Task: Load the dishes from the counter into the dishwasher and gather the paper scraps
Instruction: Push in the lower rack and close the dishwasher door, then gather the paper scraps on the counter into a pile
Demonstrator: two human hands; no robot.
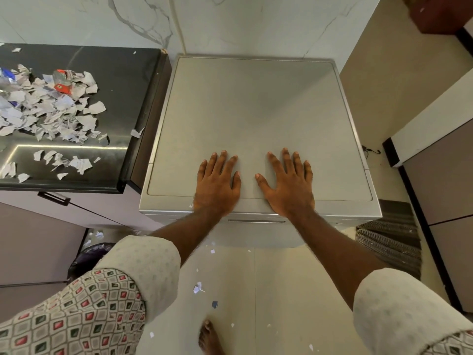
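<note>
My left hand (217, 184) and my right hand (288, 183) lie flat, fingers spread, side by side on the grey top of the dishwasher (250, 103), near its front edge. Neither hand holds anything. The dishwasher door is closed, with its handle slot (257, 221) just below my wrists. A heap of torn paper scraps (48, 106) covers the black counter (122, 80) to the left, with a crumpled red and white packet (62, 82) on the heap. No dishes are in view.
Small paper bits (198, 288) are scattered on the tiled floor around my bare foot (208, 338). A dark bag (89, 254) sits under the counter at left. A ribbed mat (389, 239) lies right of the dishwasher, beside grey cabinets (445, 180).
</note>
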